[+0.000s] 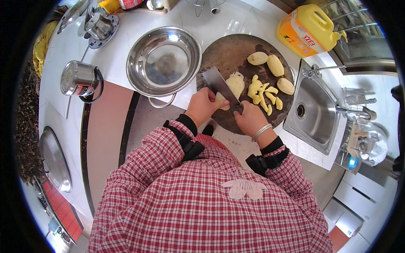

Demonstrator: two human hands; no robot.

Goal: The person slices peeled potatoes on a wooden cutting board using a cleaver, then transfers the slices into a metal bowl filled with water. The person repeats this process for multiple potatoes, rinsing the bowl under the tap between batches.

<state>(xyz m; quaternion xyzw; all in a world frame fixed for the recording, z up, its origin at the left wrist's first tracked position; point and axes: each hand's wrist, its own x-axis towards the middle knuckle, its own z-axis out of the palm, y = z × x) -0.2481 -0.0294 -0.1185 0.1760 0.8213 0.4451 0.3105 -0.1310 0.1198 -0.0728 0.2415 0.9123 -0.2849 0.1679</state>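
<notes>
My right hand (252, 117) grips the handle of a cleaver (218, 81), whose wide blade slants up to the left over a round wooden chopping board (226, 50). My left hand (204, 106) pinches a pale piece of potato (222, 100) against the near side of the blade. Just beyond the blade lies a heap of thin potato slices or shreds (235, 83). Several yellow cut pieces (262, 95) are scattered to its right. Whole peeled potatoes rest near the board's right edge: one at the top (257, 58), a longer one (275, 65) and a third (285, 86).
A steel basin (164, 60) stands left of the board, with a steel sink (316, 110) on the right. Behind the sink is a yellow detergent jug (305, 30). A steel pot (79, 78) and a large lid (56, 159) sit along the left counter.
</notes>
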